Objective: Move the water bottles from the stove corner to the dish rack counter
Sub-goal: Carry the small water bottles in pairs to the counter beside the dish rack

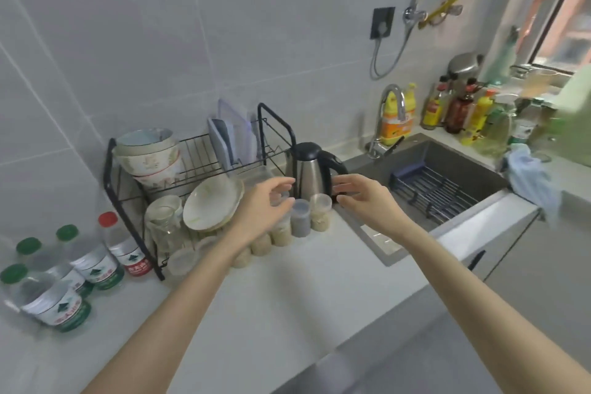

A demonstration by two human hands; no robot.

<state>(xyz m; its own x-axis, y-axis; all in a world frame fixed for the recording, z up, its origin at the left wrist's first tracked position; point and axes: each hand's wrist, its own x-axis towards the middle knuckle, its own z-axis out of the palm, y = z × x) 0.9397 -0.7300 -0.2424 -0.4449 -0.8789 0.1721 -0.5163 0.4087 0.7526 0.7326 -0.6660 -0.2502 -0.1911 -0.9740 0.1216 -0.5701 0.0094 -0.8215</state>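
- Both forearms reach out over the pale counter [271,297], side by side.
- Down at the near left, the bottles [48,304] stand upright in a cluster on the counter: four with green caps and one red-capped bottle [128,253] just beside the rack's left end.
- Left hand [265,205] hovers above a row of small jars [300,217], fingers spread and loosely curved, gripping nothing.
- Right hand [367,198] is alongside it, fingers relaxed and pointing left, empty too, its tips just beside the end jar.
- Between the two hands, a steel kettle [308,173] with a black lid and handle stands behind the jars.
- Left of the kettle is the black wire rack [198,150], with stacked bowls [147,153] up top and a plate [212,205] leaning at the front.
- To the right is the dark sink [447,166], with a strainer basket inside and a blue cloth [527,176] over its far edge.
- At the back stand a curved tap [391,105] and a crowd of sauce bottles along the wall.
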